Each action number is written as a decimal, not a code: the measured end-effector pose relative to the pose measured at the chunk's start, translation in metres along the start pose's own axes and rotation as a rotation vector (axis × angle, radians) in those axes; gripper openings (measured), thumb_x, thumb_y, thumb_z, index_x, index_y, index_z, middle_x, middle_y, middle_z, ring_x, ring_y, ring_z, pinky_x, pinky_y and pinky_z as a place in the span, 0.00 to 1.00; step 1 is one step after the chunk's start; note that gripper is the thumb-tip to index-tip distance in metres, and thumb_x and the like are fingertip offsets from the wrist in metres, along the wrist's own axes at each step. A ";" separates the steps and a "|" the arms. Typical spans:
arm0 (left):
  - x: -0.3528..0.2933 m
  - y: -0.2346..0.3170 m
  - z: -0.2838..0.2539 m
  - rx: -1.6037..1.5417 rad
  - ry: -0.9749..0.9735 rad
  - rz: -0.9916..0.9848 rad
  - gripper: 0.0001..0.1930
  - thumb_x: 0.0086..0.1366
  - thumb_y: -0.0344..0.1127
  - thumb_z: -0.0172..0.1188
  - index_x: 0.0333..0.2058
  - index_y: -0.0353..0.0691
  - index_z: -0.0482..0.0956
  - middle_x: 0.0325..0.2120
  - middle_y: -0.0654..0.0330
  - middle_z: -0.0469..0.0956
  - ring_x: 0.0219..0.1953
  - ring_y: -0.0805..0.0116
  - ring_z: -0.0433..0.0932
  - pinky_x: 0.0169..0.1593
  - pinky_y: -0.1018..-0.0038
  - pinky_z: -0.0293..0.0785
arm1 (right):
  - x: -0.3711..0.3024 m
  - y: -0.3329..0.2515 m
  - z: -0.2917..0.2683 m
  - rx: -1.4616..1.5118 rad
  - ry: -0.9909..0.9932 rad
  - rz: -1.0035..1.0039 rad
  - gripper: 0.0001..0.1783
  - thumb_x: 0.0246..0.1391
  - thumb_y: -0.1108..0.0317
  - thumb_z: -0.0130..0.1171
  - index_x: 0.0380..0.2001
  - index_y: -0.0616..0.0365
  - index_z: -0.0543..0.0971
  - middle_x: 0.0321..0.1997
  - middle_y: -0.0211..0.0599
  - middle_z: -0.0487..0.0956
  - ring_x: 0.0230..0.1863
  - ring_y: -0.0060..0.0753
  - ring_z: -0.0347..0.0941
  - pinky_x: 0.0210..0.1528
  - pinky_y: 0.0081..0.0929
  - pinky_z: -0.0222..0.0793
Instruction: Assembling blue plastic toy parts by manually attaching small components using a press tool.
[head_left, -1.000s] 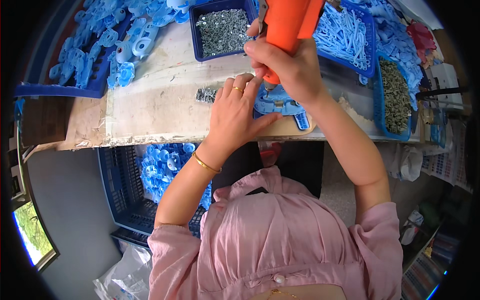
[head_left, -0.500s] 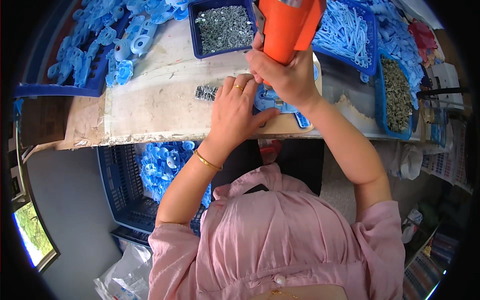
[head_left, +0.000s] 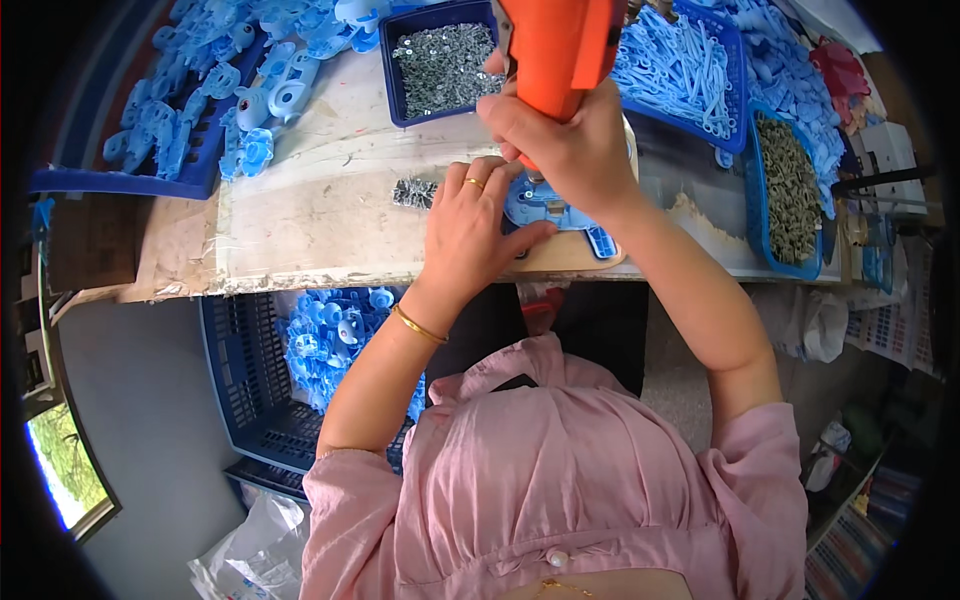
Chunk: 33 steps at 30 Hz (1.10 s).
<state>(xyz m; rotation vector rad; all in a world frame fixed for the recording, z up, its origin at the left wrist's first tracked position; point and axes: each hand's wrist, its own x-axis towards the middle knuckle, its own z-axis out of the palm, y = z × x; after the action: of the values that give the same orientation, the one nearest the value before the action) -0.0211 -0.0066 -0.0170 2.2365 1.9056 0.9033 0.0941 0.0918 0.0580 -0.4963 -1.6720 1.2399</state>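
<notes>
My right hand (head_left: 580,150) is wrapped around an orange electric screwdriver (head_left: 552,60) held upright. Its tip points down at a light-blue plastic toy part (head_left: 552,212), which lies on a tan board (head_left: 570,252) near the table's front edge. With thumb and fingers, my left hand (head_left: 465,225) grips the left side of that part. The fingers partly cover it, and my right hand hides its far right side. Beside my left fingertips lies a small dark block (head_left: 413,192) bristling with silvery screws.
A blue tray (head_left: 398,100) of small metal pieces stands behind. Blue baskets (head_left: 190,185) of plastic parts are at left, a basket (head_left: 740,105) of thin blue rods at right, then a tray (head_left: 765,225) of greyish pieces. Below the table sits a dark-blue crate (head_left: 235,380) of blue parts.
The screwdriver and my right hand have shifted slightly left and down. My left hand keeps its grip on the toy part. The whole view has moved a little.
</notes>
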 end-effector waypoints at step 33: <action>0.024 0.030 -0.061 -1.153 0.025 -0.186 0.24 0.64 0.43 0.71 0.54 0.37 0.76 0.50 0.60 0.80 0.54 0.70 0.76 0.60 0.68 0.69 | 0.109 -0.091 0.007 0.239 -0.060 0.463 0.13 0.62 0.57 0.68 0.36 0.48 0.75 0.22 0.26 0.76 0.20 0.22 0.73 0.23 0.24 0.70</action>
<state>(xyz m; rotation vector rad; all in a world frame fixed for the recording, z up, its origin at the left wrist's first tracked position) -0.0215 -0.0110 0.0548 1.3160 1.0446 1.4586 0.0575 0.1355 0.1883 -0.7288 -1.4751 1.7803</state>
